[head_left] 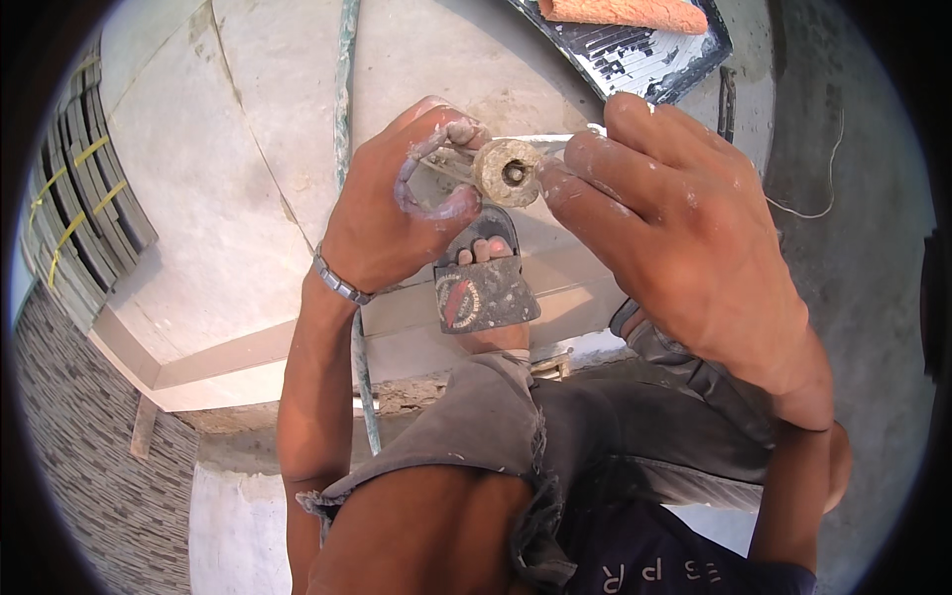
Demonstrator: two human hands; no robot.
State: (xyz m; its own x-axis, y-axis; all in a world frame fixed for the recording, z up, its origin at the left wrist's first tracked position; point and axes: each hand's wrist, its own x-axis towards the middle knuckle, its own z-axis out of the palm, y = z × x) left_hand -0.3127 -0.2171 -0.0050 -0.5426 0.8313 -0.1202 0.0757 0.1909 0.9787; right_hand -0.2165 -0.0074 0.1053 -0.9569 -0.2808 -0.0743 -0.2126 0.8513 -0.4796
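A round, crusted piece (490,173), upper middle of the frame.
Beige and speckled, I see its hole (514,174) face-on.

Far L, a stack of grey slabs (74,203) is sitting beside the pale floor (159,119), w/ yellow straps (91,150) running across it. Lower L, striped tiles (89,426) are spreading below, & a short brownish strip (144,428) is lying nr their edge. L of ctr, a paint-spotted green hose (344,99) is running lengthwise. Far R, a thin string (808,216) is curling on dark grey ground (853,347).
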